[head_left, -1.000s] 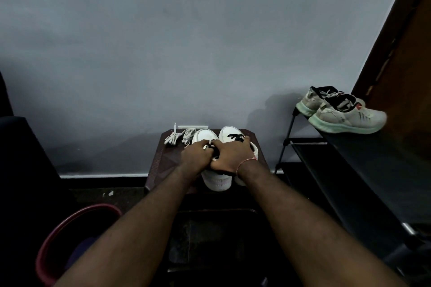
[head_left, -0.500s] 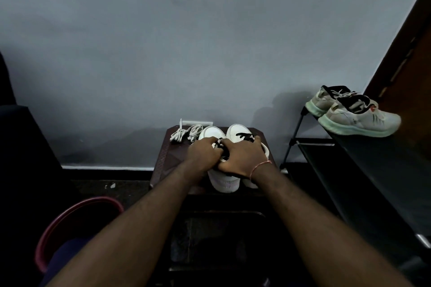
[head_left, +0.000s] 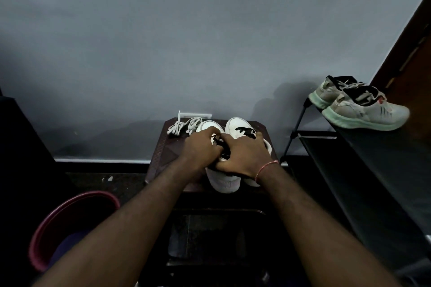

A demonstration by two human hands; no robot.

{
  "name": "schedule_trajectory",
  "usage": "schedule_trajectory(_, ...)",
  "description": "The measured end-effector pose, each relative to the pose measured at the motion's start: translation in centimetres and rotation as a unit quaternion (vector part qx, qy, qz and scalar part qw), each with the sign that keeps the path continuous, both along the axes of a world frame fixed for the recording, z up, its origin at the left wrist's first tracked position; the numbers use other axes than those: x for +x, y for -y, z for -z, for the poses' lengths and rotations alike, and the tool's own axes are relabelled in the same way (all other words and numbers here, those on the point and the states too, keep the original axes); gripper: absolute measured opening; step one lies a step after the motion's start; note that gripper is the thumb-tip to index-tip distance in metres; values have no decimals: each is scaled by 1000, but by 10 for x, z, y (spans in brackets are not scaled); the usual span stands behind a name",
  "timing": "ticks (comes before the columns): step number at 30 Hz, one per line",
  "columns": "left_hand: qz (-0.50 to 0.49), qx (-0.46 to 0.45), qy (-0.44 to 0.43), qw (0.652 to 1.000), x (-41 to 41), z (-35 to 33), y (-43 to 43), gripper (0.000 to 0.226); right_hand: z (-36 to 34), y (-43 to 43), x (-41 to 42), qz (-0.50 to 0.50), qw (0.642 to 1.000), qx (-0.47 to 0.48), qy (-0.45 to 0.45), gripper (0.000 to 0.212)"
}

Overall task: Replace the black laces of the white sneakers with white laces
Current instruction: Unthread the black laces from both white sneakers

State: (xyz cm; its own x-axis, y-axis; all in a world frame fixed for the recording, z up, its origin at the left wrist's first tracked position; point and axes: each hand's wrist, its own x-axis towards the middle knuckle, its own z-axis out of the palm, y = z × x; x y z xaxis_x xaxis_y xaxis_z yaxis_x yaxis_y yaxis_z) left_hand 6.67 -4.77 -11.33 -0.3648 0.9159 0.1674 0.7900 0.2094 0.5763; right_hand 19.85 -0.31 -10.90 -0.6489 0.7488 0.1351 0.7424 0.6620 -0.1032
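Two things I can't work out on this one: what the left hand (head_left: 200, 147) and the right hand (head_left: 245, 156) are up to, and where the white laces went.

Reply: both hands are bunched together, touching, over the left sneaker (head_left: 224, 180). It sits on a little dark stool (head_left: 163, 154) with its toe pointing at the grey wall (head_left: 210, 42). Left hand has its fingers curled round the black lace (head_left: 221, 144) up by the tongue. Right hand is clamped over that shoe's opening, thumb lying along the near rim, with a red thread (head_left: 265, 168) on the wrist.

OP: ok, and the other shoe?

Reply: right sneaker (head_left: 235, 124) is just beside it, partly hidden behind the right hand. Its own dark lacing (head_left: 245, 131) is threaded across the top. The white laces (head_left: 184, 124) are in a loose bundle on the far left corner of the stool, right next to the left sneaker's toe. Off to the right a black rack (head_left: 373, 170) has grey running shoes (head_left: 363, 109) with pale green soles on top, well apart from the stool. Near left on the floor there's a red tub (head_left: 70, 212). It's pretty dim, so I can't tell which eyelet the lace is at.
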Motion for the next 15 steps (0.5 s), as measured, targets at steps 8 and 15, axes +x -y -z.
schedule_trajectory(8,-4,43,13,999,-3,6,10,52,-14,-7,5,26,993,-97,-61,45)
schedule_trajectory(15,-14,-4,58,998,-1,4,14,50,-6,-10,-1,54,995,-43,-65,30)
